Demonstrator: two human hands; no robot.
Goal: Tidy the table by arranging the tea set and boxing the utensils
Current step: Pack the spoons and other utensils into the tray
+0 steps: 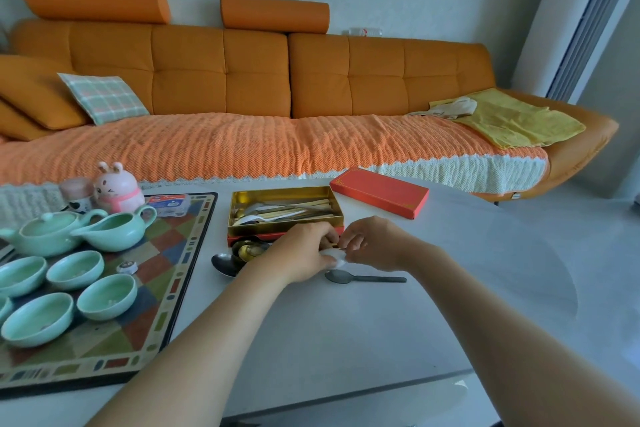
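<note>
A pale grey table (346, 329) stands in front of an orange sofa (242, 80) draped with an orange throw, a checked cushion (104, 97) at its left end and a yellow cloth (512, 121) at its right. A patterned mat (149, 288) covers the table's left side and carries a mint-green tea set: a lidded teapot (45, 232), a pitcher (114, 229) touching it, and at least 4 small cups (107, 296) grouped in front. A pink bunny toy (116, 191) sits behind them.

The box (284, 208) lies open near the table's middle, gold inside and red outside, holding pale chopsticks and metal utensils. Its red lid (379, 191) rests just beside it on the right. In front of the box lie a dark spoon (363, 277), a silver spoon (223, 263) and a gold spoon bowl (251, 251).

The left hand (304, 253) and right hand (372, 243) meet just in front of the box, fingers curled together around something small and white (337, 258); what it is cannot be told
</note>
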